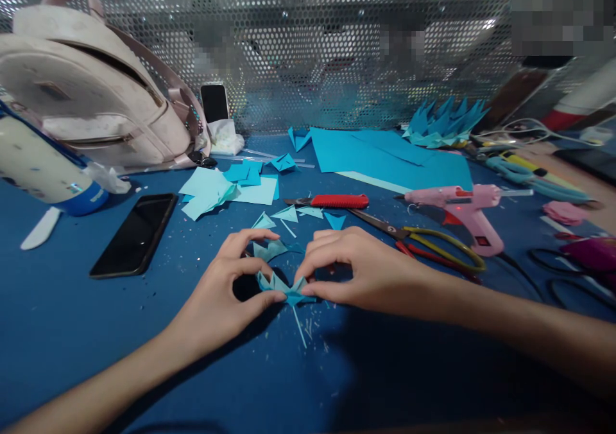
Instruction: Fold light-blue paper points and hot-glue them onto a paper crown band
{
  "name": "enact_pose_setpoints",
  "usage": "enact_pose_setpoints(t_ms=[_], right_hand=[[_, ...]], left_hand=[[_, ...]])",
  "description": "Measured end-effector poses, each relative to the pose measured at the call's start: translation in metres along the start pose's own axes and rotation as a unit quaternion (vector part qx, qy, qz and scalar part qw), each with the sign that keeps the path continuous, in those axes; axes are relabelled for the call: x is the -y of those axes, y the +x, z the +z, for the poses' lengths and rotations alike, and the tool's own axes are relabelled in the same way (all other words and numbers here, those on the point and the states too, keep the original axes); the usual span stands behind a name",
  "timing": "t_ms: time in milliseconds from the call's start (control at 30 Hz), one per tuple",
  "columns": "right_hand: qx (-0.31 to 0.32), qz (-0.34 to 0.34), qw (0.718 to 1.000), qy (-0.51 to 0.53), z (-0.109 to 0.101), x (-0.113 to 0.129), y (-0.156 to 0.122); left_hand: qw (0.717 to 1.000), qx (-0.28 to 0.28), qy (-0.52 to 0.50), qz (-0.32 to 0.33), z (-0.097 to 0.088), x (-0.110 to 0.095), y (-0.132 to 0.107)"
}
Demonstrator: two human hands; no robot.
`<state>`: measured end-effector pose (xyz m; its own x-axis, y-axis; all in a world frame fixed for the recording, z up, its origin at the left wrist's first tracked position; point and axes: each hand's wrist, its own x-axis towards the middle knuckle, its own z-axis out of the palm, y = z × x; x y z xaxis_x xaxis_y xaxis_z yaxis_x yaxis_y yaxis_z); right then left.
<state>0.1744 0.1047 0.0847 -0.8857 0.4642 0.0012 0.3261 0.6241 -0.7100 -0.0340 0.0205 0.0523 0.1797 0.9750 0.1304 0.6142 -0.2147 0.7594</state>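
Observation:
Low over the table's middle, my left hand and my right hand pinch a folded blue paper piece between them. My left thumb and forefinger grip its left side, and my right thumb and fingertips press its right side. Pointed pale-blue flaps stand up along its top. A thin pale strip lies just below it. Behind my fingers sits another folded paper piece, partly covered by my left hand. Small folded paper triangles lie beyond my hands.
A red box cutter, yellow-handled scissors and a pink glue gun lie beyond my right hand. Blue sheets and a spiky paper cluster are at the back. A phone, bottle and backpack stand left.

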Motion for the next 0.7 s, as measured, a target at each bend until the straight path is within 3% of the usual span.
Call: enact_pose_setpoints(t_ms=[300,533,700], right_hand=[[-0.020,0.037,0.995,0.086,0.000,-0.003,0.003],[-0.009,0.088,0.979,0.186,0.005,-0.007,0.007],[-0.011,0.082,0.983,0.163,0.010,-0.005,0.006]], left_hand=[[1.000,0.000,-0.017,-0.012,-0.002,0.002,0.002],[0.998,-0.061,0.007,0.025,-0.007,0.006,0.004],[0.997,-0.068,0.014,0.046,-0.007,0.008,0.003]])
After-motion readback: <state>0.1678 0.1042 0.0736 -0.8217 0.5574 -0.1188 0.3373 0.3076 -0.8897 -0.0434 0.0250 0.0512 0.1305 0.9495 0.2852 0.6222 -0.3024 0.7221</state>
